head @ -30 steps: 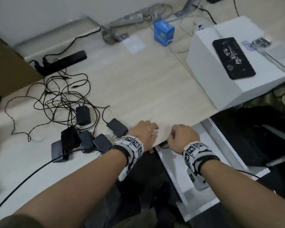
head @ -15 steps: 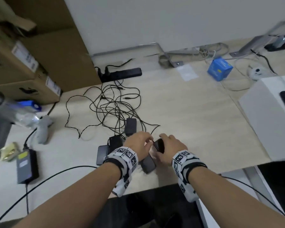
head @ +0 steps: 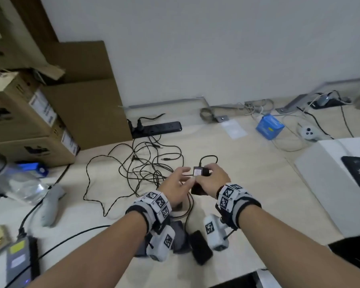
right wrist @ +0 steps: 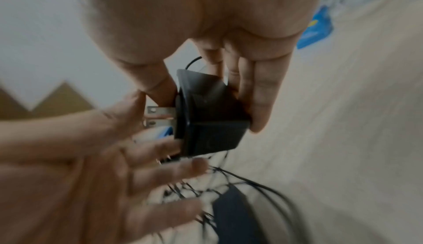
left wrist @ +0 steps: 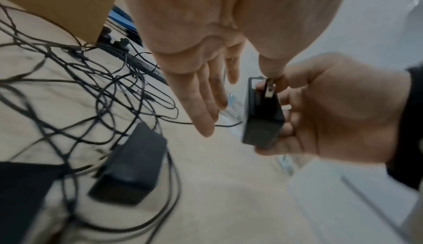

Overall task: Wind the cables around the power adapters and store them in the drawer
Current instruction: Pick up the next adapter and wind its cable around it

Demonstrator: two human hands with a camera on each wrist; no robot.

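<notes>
My right hand [head: 213, 177] grips a small black power adapter [head: 199, 173] above the desk, thumb on one side and fingers on the other [right wrist: 251, 88]. Its metal prongs [right wrist: 160, 111] point toward my left hand [head: 185, 176]. That hand is spread with straight fingers [left wrist: 206, 106]; its thumb touches the prongs. The adapter's thin cable runs back into a tangle of black cables [head: 148, 167] on the desk. Several other black adapters [head: 200, 249] lie under my wrists, one large in the left wrist view [left wrist: 132, 166]. A white drawer corner [head: 263, 278] shows below the desk's front edge.
Cardboard boxes [head: 50, 121] stand at the left, with a black power strip [head: 156, 128] beside them. A white box [head: 324, 183] carrying a phone sits at the right. A blue box [head: 269, 126], a grey power brick [head: 19, 260] and a plastic bottle [head: 17, 179] also lie around.
My hands left the desk's front edge and reached the pile of adapters. The right hand picked one adapter up; the left hand, then on the pile, now spreads beside it.
</notes>
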